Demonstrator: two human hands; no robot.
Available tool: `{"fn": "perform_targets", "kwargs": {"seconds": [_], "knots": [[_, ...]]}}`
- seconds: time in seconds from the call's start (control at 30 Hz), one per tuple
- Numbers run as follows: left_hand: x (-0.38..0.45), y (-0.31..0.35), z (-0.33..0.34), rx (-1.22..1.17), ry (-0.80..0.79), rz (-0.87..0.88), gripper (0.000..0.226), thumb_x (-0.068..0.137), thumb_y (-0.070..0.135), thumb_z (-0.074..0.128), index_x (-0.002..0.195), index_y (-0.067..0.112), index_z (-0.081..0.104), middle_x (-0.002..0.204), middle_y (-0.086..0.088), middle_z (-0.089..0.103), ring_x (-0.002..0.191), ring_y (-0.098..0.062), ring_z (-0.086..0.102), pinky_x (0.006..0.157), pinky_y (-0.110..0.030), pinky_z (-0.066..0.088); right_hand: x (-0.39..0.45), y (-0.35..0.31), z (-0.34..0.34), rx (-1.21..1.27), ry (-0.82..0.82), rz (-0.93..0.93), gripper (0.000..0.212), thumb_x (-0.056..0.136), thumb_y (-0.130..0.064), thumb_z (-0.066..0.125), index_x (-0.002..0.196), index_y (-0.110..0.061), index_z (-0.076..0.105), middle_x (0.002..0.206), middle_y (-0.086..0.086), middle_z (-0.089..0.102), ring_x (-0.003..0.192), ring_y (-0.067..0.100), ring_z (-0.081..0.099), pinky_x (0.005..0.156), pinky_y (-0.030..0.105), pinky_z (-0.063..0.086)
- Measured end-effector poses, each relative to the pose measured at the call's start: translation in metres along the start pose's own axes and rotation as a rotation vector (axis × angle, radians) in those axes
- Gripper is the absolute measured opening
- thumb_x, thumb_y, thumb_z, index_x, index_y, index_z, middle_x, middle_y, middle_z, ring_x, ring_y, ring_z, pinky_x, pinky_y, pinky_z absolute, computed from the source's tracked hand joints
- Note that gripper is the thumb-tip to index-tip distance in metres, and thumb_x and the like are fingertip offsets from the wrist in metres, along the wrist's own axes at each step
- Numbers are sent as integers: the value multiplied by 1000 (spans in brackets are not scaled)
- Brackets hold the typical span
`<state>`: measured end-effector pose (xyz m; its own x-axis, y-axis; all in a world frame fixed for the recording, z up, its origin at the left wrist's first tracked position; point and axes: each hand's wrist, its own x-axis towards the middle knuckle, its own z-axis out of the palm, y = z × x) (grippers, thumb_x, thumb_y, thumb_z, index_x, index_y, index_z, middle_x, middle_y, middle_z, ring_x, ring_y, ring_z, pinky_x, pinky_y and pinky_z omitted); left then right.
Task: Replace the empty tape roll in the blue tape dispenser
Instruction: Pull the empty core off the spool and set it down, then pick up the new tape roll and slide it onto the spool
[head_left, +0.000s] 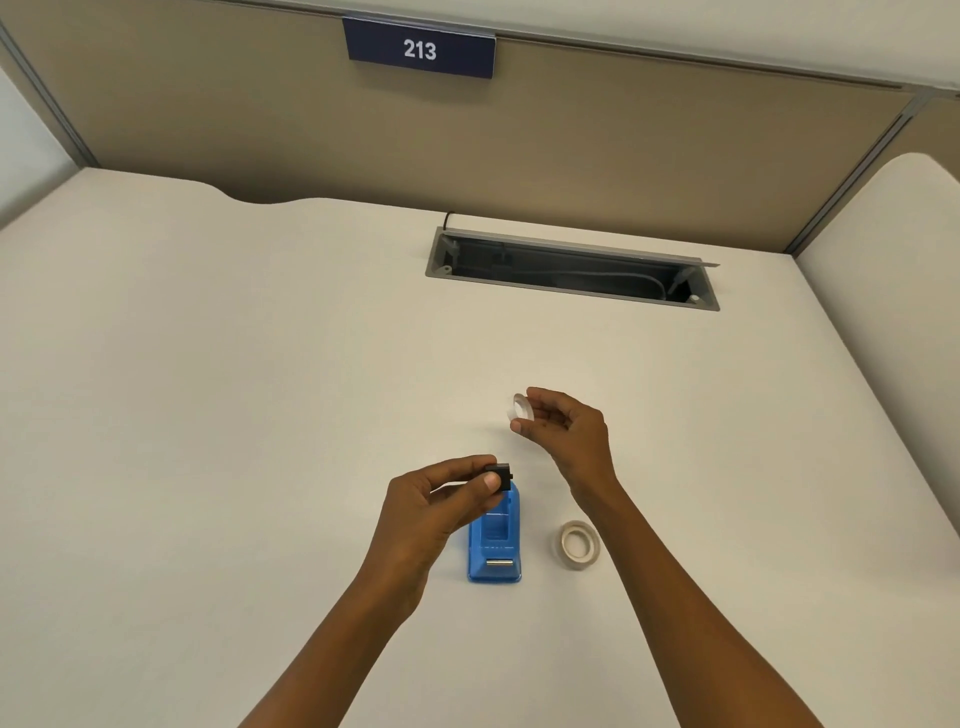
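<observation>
- While the blue tape dispenser stood on the desk with its cradle empty, the head view showed the step in hand as the swap itself — the old core was off the spindle.
- To do it well, I judged, the right hand should set the empty core well clear, then fetch the new tape roll, which lay flat just beside the dispenser's right.
- The roll should be pushed squarely onto the black spindle and oriented so the tape feeds toward the cutter.
- The left hand hovered over the dispenser's far end, thumb and forefinger pinched shut on the spindle, other fingers curled.
- The right hand was raised beyond the dispenser, wrist bent — fingertips closed lightly on the clear empty core, held on edge.
- Both forearms reached in from the bottom edge.
</observation>
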<state>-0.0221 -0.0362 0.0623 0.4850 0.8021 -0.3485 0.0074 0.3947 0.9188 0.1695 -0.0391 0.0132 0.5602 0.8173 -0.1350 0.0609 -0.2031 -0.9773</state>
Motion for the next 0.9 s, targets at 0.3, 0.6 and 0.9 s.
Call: {"fn": "perform_targets", "kwargs": {"seconds": [0.3, 0.6, 0.9], "knots": [[5, -1, -6, -29, 34, -4, 31, 62, 33, 75, 91, 24, 75, 89, 6, 78, 85, -12, 72, 66, -12, 54, 17, 23, 15, -191, 8, -22, 46, 68, -6, 80, 111, -13, 66, 102, -1, 69, 89, 12, 65, 71, 1, 46], [10, -4, -13, -56, 50, -32, 31, 62, 32, 76, 92, 24, 75, 90, 5, 78, 85, -13, 73, 66, -13, 54, 21, 31, 22, -269, 6, -50, 51, 72, -2, 76, 119, -12, 62, 116, 8, 68, 103, 21, 63, 96, 33, 50], [13, -7, -12, -61, 34, -40, 31, 64, 31, 76, 94, 24, 74, 93, 4, 77, 89, -14, 72, 72, -15, 56, 24, 33, 23, -325, -35, -55, 57, 70, -2, 78, 123, -12, 58, 120, 8, 66, 109, 24, 60, 98, 37, 48]]}}
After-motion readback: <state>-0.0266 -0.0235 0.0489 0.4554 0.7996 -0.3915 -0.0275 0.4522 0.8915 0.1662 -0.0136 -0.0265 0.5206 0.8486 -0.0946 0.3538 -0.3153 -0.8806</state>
